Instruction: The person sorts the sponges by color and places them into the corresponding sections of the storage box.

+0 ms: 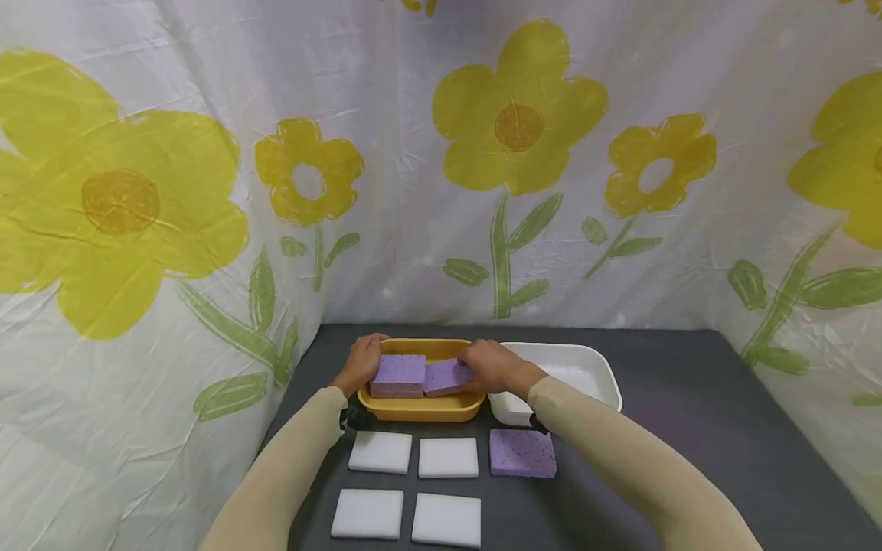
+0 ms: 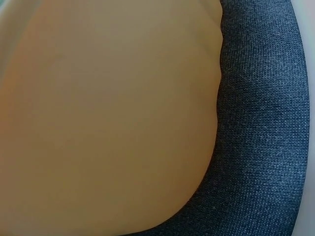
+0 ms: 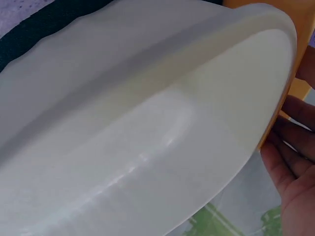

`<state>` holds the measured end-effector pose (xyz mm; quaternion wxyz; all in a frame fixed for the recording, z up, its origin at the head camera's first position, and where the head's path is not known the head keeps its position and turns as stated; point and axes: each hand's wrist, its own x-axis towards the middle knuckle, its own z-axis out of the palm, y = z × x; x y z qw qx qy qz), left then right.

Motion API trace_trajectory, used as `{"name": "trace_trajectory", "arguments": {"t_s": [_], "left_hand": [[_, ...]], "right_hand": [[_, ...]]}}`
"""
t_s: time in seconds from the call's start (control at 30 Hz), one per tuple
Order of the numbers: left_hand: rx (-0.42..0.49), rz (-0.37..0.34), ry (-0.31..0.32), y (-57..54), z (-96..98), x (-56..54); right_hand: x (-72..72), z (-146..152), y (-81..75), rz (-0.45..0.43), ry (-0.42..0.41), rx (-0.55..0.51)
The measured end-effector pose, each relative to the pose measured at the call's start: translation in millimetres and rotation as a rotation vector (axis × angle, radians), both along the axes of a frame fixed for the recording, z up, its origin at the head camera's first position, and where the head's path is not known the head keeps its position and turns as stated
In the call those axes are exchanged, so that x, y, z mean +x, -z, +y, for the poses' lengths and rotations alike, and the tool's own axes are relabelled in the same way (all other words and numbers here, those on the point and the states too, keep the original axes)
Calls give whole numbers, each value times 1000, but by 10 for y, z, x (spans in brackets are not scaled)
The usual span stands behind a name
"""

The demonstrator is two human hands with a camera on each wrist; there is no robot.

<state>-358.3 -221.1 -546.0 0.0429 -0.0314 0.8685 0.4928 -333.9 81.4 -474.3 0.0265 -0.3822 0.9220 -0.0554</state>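
A yellow oval tray (image 1: 420,413) stands at the back of the dark table. Inside it, purple sponges (image 1: 400,369) lie at the left, seemingly stacked. My left hand (image 1: 360,363) grips the tray's left end; in the left wrist view the yellow wall (image 2: 108,118) hides that hand. At the tray's right end, my right hand (image 1: 494,366) pinches another purple sponge (image 1: 445,376), slightly tilted, against the stacked ones. Fingers of the right hand (image 3: 298,147) show at the right wrist view's edge, beside the yellow rim.
A white tray (image 1: 582,367) adjoins the yellow one on the right, partly behind my right forearm. In front lie several white rectangular pads (image 1: 448,458) in two rows and a loose purple sponge (image 1: 522,453). A flower-printed curtain (image 1: 406,260) hangs behind the table.
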Motion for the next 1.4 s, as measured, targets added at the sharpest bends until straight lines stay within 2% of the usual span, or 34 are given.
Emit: {"name": "trace_trajectory", "arguments": {"t_s": [0.23, 0.43, 0.8, 1.1, 1.4], "left_hand": [[2, 7, 3, -49, 5, 18], [7, 7, -1, -50, 13, 24], [4, 4, -6, -3, 11, 3], [0, 5, -3, 1, 3, 5], [4, 4, 1, 26, -18, -20]], "right_hand": [[-32, -56, 72, 65, 17, 96], [-27, -91, 84, 106, -33, 170], [-46, -112, 105, 74, -58, 197], [-9, 38, 27, -1, -104, 61], [146, 308, -155, 8, -133, -24]]}}
